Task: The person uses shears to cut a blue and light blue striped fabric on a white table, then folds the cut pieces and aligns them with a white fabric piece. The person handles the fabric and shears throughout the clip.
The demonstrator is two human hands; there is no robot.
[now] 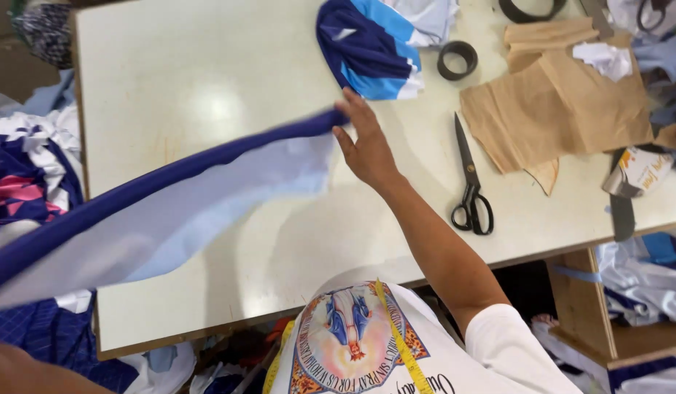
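Head view, and the right hand (366, 142) is seen stretched out over the pale table (207, 87), fingers extended and close together, the fingertips laid against the far end of a long strip of fabric (170, 197). The strip, dark blue along its upper edge and light blue below, is held taut above the tabletop and runs from that hand down to the lower left corner of the picture, where it blurs. The left hand is not shown; only a bare forearm is glimpsed at the bottom left edge, so its grip cannot be told. Just beyond the right hand, a bundled garment (371, 47) in navy, sky blue and white is lying on the table. To the right of the wrist, black-handled scissors (469, 182) are laid with blades closed, points away from the person. Near them a dark roll of tape (457, 60) is resting, and beside it a stack of tan paper pattern pieces (564, 102) is spread out. A yellow measuring tape (400, 343) is draped over the white printed shirt at the bottom.
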